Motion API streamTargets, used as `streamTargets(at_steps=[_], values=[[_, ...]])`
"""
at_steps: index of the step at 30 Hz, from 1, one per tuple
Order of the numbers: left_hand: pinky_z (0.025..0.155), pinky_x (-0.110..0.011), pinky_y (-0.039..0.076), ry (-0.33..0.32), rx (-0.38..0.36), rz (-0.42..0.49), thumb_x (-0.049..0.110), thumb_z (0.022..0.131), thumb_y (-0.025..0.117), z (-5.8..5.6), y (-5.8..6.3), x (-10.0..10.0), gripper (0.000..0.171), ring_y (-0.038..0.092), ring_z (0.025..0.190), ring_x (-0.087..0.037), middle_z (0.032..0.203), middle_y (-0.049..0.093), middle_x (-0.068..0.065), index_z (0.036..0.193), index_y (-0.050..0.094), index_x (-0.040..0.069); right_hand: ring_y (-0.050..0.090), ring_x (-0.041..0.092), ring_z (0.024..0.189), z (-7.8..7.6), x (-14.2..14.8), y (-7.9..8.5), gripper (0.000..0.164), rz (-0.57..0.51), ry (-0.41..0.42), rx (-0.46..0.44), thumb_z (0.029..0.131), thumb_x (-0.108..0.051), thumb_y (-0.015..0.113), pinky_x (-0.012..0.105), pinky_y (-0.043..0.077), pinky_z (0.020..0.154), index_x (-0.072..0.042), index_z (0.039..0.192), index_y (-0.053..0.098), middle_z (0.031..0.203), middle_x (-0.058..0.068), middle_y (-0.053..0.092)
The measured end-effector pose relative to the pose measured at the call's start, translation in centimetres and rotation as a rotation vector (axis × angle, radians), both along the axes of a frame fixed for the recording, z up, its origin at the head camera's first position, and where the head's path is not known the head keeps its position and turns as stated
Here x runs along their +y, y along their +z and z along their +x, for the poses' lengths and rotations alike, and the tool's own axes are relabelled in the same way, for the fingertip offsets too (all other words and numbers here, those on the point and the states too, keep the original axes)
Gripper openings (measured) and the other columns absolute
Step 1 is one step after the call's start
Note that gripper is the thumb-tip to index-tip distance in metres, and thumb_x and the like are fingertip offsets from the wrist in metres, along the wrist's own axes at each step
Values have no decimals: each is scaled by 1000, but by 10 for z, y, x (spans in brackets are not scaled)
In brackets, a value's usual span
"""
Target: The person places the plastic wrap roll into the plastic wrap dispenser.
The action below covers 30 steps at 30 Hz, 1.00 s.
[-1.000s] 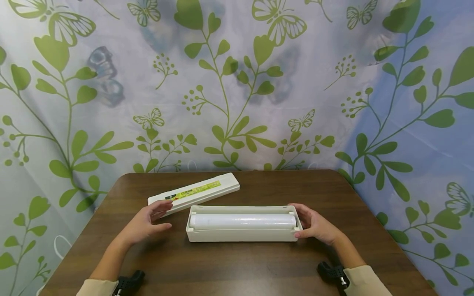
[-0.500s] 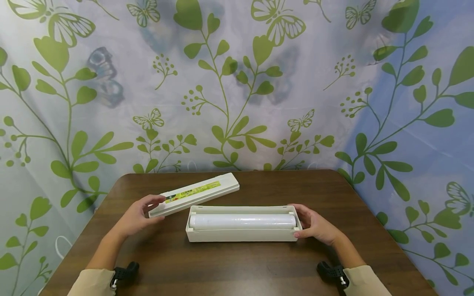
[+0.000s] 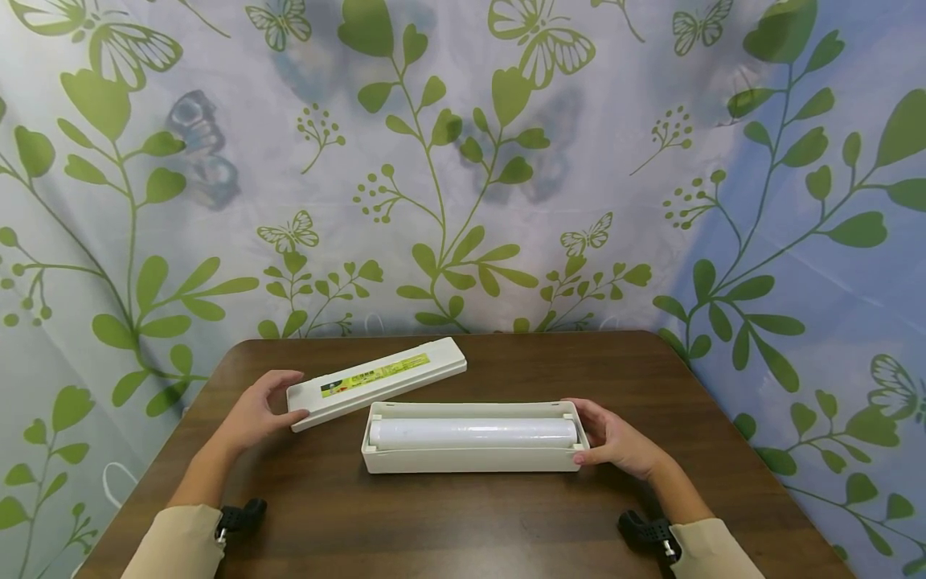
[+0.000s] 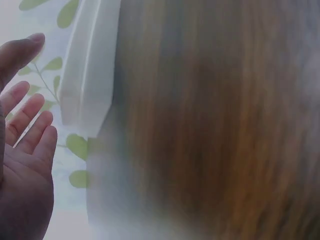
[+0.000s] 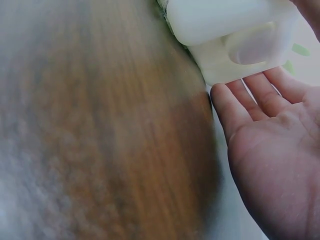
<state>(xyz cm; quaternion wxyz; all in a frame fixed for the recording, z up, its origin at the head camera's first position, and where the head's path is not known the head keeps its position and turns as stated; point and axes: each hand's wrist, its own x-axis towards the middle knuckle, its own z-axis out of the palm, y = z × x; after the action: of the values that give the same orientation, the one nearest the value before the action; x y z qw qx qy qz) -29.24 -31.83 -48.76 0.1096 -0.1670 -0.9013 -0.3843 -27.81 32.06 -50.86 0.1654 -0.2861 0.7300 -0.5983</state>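
Observation:
A long white plastic-wrap box [image 3: 470, 461] stands uncovered on the table, with a glossy white roll [image 3: 473, 433] lying in it. My right hand [image 3: 625, 442] grips the box's right end, thumb at the front corner and fingers toward the back. In the right wrist view, its fingertips [image 5: 222, 95] meet the box end. Behind and to the left, the white lid [image 3: 379, 384] lies at a slant, its yellow-green label facing up. My left hand [image 3: 253, 410] is around the lid's left end, thumb and fingers spread; in the left wrist view a gap shows between fingers and lid [image 4: 92, 65].
The box and lid sit on a dark brown wooden table [image 3: 463, 523]. Behind the table hangs a curtain [image 3: 463, 201] with green leaves and butterflies. Black wrist mounts [image 3: 242, 517] are strapped at both sleeves.
My left hand has moved left and slightly back, from over the lid's near end to around its left end. The right hand and the box have stayed in place.

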Motion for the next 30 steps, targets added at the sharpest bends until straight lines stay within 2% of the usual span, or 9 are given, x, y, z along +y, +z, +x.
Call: streamTargets(at_steps=[2, 5, 8, 10, 17, 21, 30], values=[[103, -4, 38, 0, -20, 4, 24, 82, 88, 0, 0, -2, 70, 53, 131, -41, 139, 58, -23, 138, 55, -3, 57, 13, 123, 0, 0, 0, 86, 6, -5, -4, 84, -3, 80, 30, 55, 97, 2, 153, 31, 150, 34, 38], [112, -30, 45, 0, -59, -3, 24, 82, 89, -1, 1, -6, 71, 51, 133, -42, 139, 57, -23, 138, 55, -3, 57, 13, 124, 0, 0, 0, 86, 11, -6, -3, 84, -3, 80, 30, 55, 97, 2, 154, 30, 150, 34, 39], [113, -56, 39, 2, -95, -16, 25, 80, 90, -3, -1, -8, 74, 48, 135, -42, 140, 56, -22, 139, 55, -2, 56, 14, 123, -1, 0, -1, 86, 7, 2, 1, 84, -3, 80, 32, 56, 96, 2, 154, 30, 150, 34, 38], [112, -63, 35, -3, -110, -27, 25, 79, 90, -5, -3, -9, 75, 47, 135, -43, 141, 54, -23, 140, 55, -2, 56, 14, 123, -1, -1, -1, 86, 8, 2, 2, 84, -3, 80, 32, 56, 96, 1, 154, 30, 150, 33, 39], [112, -67, 31, -53, -177, -34, 26, 79, 90, -15, -9, -15, 86, 39, 139, -48, 148, 44, -27, 147, 46, -4, 57, 14, 122, -1, 0, -2, 86, 15, -10, -4, 83, -2, 80, 34, 57, 94, 0, 154, 31, 151, 31, 39], [110, -69, 32, -52, -207, -76, 32, 79, 90, -19, -11, -17, 92, 36, 140, -49, 151, 40, -27, 151, 43, 0, 56, 14, 123, 0, 1, -2, 86, 19, -21, -4, 83, -3, 80, 33, 57, 95, 0, 154, 31, 151, 32, 39], [106, -66, 35, -58, -220, -129, 34, 76, 91, -21, -11, -20, 96, 39, 136, -49, 152, 40, -29, 152, 42, 2, 58, 15, 120, -1, 0, -3, 87, -2, 5, -2, 83, -1, 80, 36, 58, 92, 2, 154, 30, 148, 27, 44]])
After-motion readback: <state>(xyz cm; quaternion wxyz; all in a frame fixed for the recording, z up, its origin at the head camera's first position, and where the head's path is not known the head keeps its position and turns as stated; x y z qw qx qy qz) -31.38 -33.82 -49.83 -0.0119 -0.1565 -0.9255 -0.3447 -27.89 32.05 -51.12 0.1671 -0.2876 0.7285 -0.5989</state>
